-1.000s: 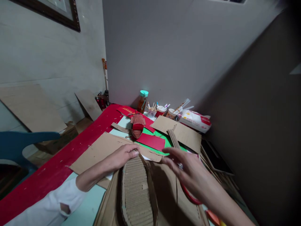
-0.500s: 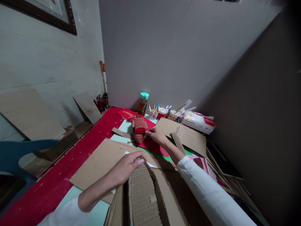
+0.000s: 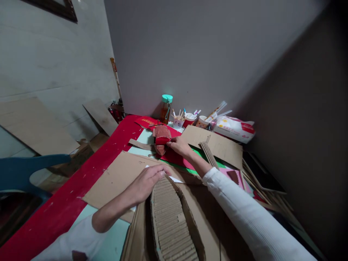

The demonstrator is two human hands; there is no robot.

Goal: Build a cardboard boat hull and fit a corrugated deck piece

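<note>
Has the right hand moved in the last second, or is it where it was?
Yes. The right hand has gone from near the cardboard boat out across the table to the small red model, toward the cups by the wall.

Left arm: comes in from the lower left, forearm bare, white sleeve pushed up near the elbow.
Left hand (image 3: 145, 182): palm down, wrist straight, knuckles up.
Left fingers (image 3: 160, 171): held together and stretched forward, lying flat, tips pressing down; thumb hidden under the palm.
Right arm: reaches forward from the lower right, white sleeve down to the wrist, elbow nearly straight.
Right hand (image 3: 178, 145): far ahead of the left fingers, back of the hand up.
Right fingers (image 3: 170, 144): curled leftward, tips pinched closed; what they grip cannot be made out from here.
</note>
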